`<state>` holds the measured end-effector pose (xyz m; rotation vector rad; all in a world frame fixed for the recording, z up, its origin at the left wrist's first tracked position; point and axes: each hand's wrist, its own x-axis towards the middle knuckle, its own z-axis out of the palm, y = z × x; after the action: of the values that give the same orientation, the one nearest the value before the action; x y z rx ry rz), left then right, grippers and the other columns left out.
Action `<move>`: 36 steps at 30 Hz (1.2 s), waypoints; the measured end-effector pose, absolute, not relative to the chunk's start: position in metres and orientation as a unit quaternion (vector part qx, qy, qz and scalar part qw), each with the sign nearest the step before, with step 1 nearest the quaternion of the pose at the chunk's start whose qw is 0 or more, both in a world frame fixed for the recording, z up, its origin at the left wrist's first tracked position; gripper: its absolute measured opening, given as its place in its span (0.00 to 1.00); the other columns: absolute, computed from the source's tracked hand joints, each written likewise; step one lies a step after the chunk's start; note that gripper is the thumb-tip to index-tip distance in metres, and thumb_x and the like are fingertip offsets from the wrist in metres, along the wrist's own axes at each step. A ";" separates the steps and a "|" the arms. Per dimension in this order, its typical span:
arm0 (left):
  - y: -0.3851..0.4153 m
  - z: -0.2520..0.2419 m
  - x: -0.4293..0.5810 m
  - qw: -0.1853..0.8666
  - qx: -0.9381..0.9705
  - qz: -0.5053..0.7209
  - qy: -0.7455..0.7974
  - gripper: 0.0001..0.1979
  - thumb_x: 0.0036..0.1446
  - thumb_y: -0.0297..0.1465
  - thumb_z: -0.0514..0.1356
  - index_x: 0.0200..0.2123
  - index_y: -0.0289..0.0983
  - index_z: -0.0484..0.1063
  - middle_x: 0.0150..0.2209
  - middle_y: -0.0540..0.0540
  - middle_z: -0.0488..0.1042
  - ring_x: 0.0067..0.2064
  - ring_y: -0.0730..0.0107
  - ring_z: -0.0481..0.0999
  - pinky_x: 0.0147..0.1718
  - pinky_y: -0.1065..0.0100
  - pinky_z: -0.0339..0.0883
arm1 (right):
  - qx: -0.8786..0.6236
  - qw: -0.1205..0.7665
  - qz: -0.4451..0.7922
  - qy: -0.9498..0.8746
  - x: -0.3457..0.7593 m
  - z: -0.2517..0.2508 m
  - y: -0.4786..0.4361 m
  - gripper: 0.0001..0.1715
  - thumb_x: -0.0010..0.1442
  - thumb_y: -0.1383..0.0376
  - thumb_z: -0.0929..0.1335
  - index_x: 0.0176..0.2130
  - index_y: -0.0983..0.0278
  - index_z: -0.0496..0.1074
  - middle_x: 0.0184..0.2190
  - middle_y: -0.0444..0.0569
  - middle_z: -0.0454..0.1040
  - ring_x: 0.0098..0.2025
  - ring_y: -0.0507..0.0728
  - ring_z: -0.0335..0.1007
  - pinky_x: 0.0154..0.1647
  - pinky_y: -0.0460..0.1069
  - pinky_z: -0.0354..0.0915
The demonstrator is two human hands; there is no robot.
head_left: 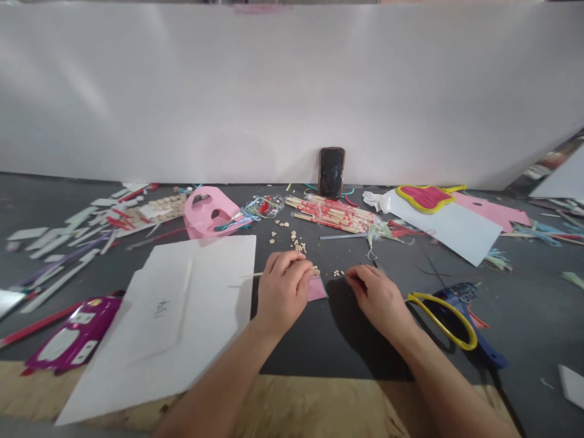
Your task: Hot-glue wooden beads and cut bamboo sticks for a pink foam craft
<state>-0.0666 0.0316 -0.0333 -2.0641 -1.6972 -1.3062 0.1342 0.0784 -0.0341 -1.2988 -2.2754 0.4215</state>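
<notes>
My left hand (283, 291) is closed, fingertips down at the upper edge of a small pink card (316, 290). A thin wooden stick (252, 275) pokes out from its left side; the rest of it is hidden by the hand. Small wooden pieces (315, 271) lie along the card's top, beside those fingertips. My right hand (381, 299) has thumb and forefinger pinched together, just right of a little group of wooden bits (338, 273). Whatever the pinch holds is too small to make out. More loose wooden bits (297, 242) are scattered beyond the left hand.
White sheets (219, 292) lie to the left, near a purple toy-like case (75, 334). Yellow-handled scissors (469, 337) and a blue glue gun (493, 353) are at right. Behind stand a phone (331, 173), wrapped sticks (335, 214) and a pink cut-out (207, 213).
</notes>
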 end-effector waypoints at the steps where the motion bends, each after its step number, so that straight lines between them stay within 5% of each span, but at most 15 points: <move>1: 0.032 -0.034 -0.067 0.084 -0.692 -0.436 -0.569 0.05 0.58 0.25 0.57 0.34 0.38 0.73 0.38 0.44 0.72 0.42 0.62 0.70 0.42 0.61 0.68 | -0.476 0.232 0.147 -0.835 0.133 -0.036 0.080 0.10 0.60 0.69 0.60 0.34 0.62 0.70 0.33 0.51 0.75 0.37 0.58 0.69 0.39 0.51 0.63; 14: 0.033 -0.035 -0.069 0.059 -0.694 -0.456 -0.553 0.07 0.59 0.26 0.55 0.34 0.38 0.73 0.37 0.44 0.73 0.42 0.62 0.69 0.43 0.59 0.67 | -0.497 0.178 0.065 -0.847 0.128 -0.043 0.084 0.18 0.62 0.73 0.57 0.45 0.65 0.71 0.41 0.56 0.73 0.41 0.58 0.71 0.44 0.51 0.65; 28: 0.033 -0.038 -0.068 0.052 -0.697 -0.454 -0.552 0.07 0.59 0.26 0.55 0.33 0.38 0.73 0.36 0.44 0.73 0.42 0.62 0.69 0.44 0.60 0.66 | -0.479 0.168 0.058 -0.860 0.121 -0.040 0.083 0.15 0.64 0.66 0.60 0.38 0.64 0.74 0.35 0.53 0.74 0.38 0.58 0.71 0.42 0.51 0.65; 36: 0.034 -0.038 -0.069 0.056 -0.699 -0.454 -0.551 0.08 0.59 0.26 0.55 0.33 0.38 0.73 0.36 0.44 0.73 0.41 0.62 0.70 0.44 0.59 0.67 | -0.470 0.207 0.060 -0.856 0.127 -0.044 0.081 0.20 0.63 0.70 0.58 0.49 0.63 0.72 0.43 0.55 0.72 0.42 0.58 0.70 0.46 0.52 0.67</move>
<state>-0.0689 0.0335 -0.0378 -2.1200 -1.6713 -1.3767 0.1267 0.0810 -0.0436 -1.3100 -2.3831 0.1670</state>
